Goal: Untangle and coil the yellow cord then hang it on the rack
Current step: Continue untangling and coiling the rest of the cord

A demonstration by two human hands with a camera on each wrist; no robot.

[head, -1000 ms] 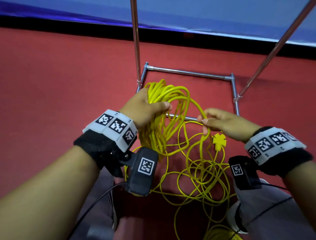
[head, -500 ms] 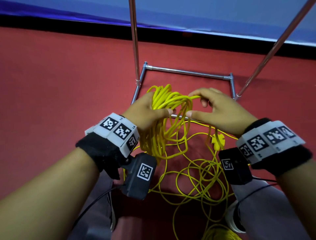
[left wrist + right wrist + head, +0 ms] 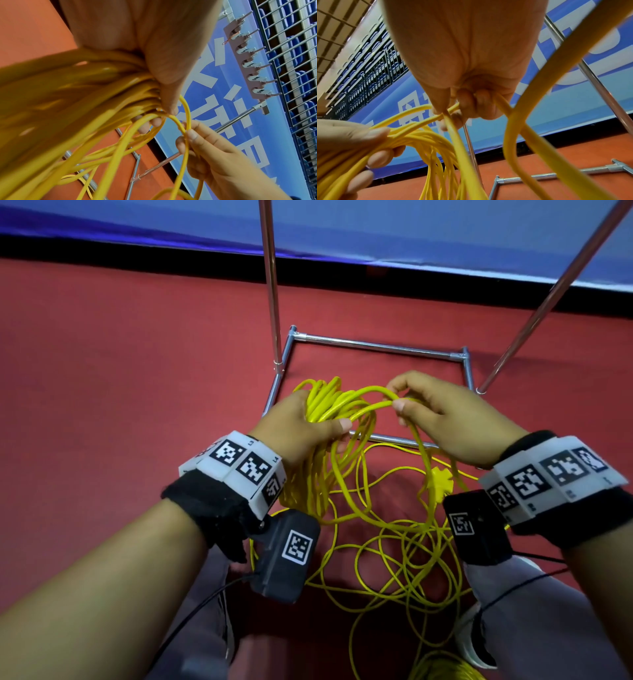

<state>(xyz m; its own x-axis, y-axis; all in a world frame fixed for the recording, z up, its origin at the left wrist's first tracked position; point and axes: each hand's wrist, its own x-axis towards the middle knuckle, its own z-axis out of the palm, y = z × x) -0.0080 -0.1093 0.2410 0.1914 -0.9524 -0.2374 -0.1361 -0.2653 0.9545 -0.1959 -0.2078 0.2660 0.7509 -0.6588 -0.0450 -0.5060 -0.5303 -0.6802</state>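
Holding the coiled turns of the yellow cord [image 3: 322,409] bunched in my closed left hand [image 3: 294,426], I judge it light, limp and springy, so my right hand [image 3: 442,419] pinches 1 strand just beside the bundle, loose tangle lying on the red floor [image 3: 120,371] below.

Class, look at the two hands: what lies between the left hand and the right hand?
A short arc of yellow cord bridges the gap from the left hand to the right hand; the head view shows it best.
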